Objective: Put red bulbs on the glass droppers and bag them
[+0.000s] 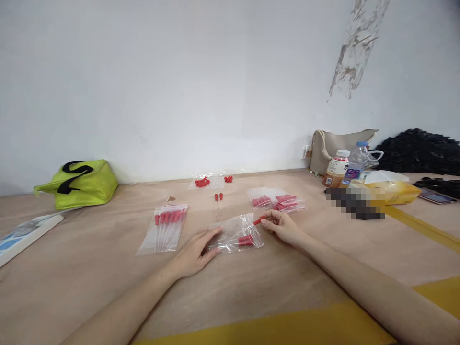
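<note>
In the middle of the table lies a clear zip bag (233, 245) with red-bulbed glass droppers inside. My left hand (196, 251) rests at its left edge, thumb and fingers apart, touching the plastic. My right hand (283, 227) pinches the red bulb of a dropper (258, 221) at the bag's right end; its thin tube points left, over or inside the bag, I cannot tell which. Two loose droppers (218, 197) lie side by side beyond the bag. To the left is another bag of droppers (168, 220), and more bagged droppers (278, 200) lie to the right.
Small bags of red bulbs (202, 182) lie near the wall. A yellow-green pouch (84, 182) stands at the left, near a white power strip (32, 235). Drink bottles (337, 168), a beige bag (318, 151), a yellow tissue pack (398, 191) and a phone (436, 195) sit at the right.
</note>
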Available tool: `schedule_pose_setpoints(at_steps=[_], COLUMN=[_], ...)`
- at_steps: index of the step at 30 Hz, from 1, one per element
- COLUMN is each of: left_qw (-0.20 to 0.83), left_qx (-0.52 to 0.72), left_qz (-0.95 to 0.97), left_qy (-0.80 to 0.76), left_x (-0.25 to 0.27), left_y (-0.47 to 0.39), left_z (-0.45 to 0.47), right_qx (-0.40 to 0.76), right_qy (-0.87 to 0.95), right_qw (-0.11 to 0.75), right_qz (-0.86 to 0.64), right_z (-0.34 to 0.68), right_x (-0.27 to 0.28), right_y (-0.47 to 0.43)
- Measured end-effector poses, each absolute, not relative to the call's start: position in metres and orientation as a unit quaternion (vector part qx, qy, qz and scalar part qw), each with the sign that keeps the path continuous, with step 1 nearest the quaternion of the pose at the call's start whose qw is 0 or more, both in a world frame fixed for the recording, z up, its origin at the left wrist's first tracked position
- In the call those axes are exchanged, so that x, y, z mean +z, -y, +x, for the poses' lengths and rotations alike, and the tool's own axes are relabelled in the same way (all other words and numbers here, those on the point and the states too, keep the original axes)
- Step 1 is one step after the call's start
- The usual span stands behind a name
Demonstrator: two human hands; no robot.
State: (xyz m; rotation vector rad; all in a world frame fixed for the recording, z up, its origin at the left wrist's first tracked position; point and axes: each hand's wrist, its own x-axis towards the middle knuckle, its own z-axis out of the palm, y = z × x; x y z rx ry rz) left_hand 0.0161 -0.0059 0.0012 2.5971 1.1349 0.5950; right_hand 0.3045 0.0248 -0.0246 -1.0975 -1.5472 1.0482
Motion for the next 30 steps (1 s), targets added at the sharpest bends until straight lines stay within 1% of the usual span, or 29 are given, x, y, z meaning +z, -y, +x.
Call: schedule_pose_setpoints(at_steps=[2,4,7,9,16,21,24,27,29,30], left_qw=[0.120,0.120,0.125,0.129,0.125,0.121,0.116,0.111,0.109,0.109], left_qx=[0.203,0.203,0.204,0.204,0.203,0.200,0.205,0.203,0.196,0.193], left_qz=[0.891,0.892,0.890,0.890,0.891,0.893,0.894,0.899,0.902,0.903], left_qy=[-0.387,-0.387,-0.388,-0.388,-0.386,-0.384,-0.380,-0.371,-0.368,-0.368], left_x=[0.001,0.001,0.002,0.002,0.003,0.004,0.003,0.002,0.002,0.002], left_y=[0.006,0.006,0.006,0.006,0.007,0.007,0.005,0.004,0.003,0.003], left_z=[0.016,0.016,0.016,0.016,0.017,0.017,0.017,0.017,0.017,0.017], right_qx=[0.358,0.289,0.214,0.193,0.202,0.184,0.216,0.295,0.319,0.309], right_qy=[0.695,0.739,0.777,0.783,0.743,0.767,0.790,0.801,0.782,0.766], right_qw=[0.422,0.394,0.383,0.386,0.401,0.395,0.379,0.349,0.352,0.368], right_qz=[-0.459,-0.464,-0.452,-0.448,-0.497,-0.471,-0.430,-0.386,-0.404,-0.426], right_z=[0.309,0.310,0.303,0.297,0.289,0.284,0.282,0.287,0.291,0.292], right_x=[-0.024,-0.023,-0.020,-0.019,-0.022,-0.021,-0.019,-0.017,-0.016,-0.015], right_y=[-0.024,-0.024,-0.023,-0.022,-0.026,-0.022,-0.018,-0.019,-0.022,-0.024])
